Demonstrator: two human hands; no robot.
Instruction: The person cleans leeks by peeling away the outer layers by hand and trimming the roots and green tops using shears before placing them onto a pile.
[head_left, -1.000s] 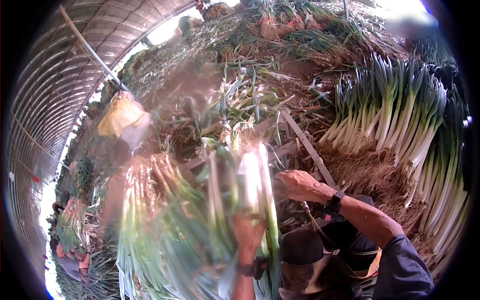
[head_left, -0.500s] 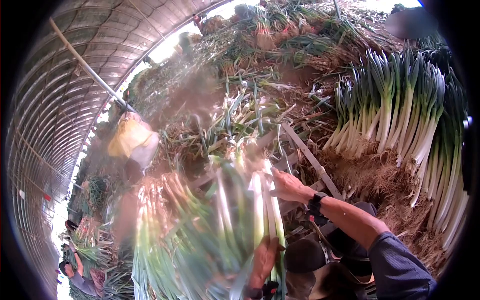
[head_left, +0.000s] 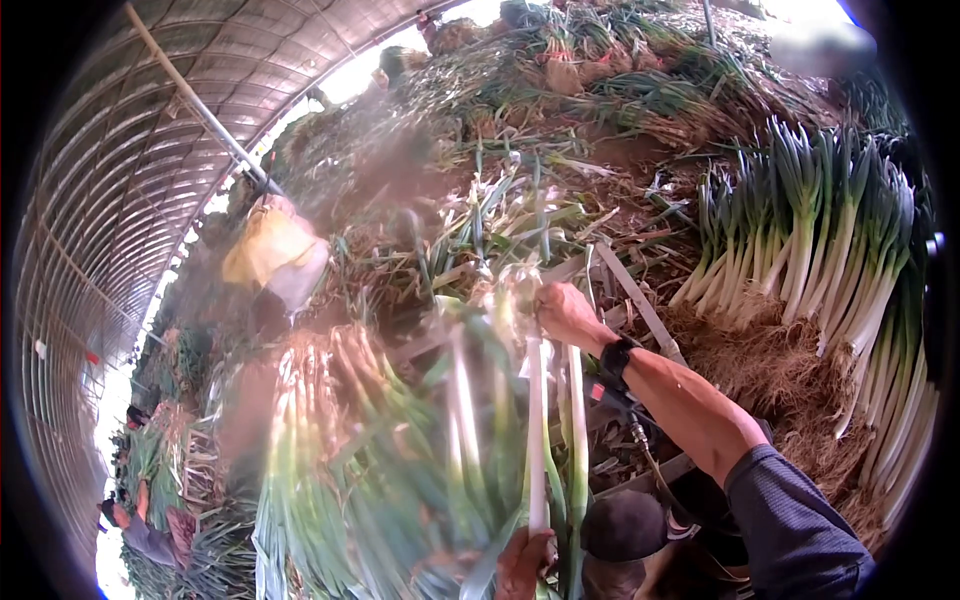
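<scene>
Near the middle, my right hand (head_left: 568, 313), with a black band on its wrist, is closed at the root end of a white leek stalk (head_left: 538, 430). Exactly what its fingers pinch is too small to make out. My left hand (head_left: 524, 562), at the bottom edge, is wrapped round the lower part of that stalk. Another leek (head_left: 577, 420) stands just to the right of it. Left of my hands lies a large pile of green leeks (head_left: 350, 470), partly blurred, with the roots pointing away from me.
Peeled leeks (head_left: 800, 230) stand bundled at the right, roots down. A yellow and white bag (head_left: 278, 250) hangs from a pole at the left. A person (head_left: 150, 530) works at the lower left. Metal bars (head_left: 640, 300) and leaf scraps (head_left: 500, 215) lie beyond my hands.
My right hand has moved up and slightly left, to the root end. My left hand is lower in view, on the stalk. The whole view has shifted slightly.
</scene>
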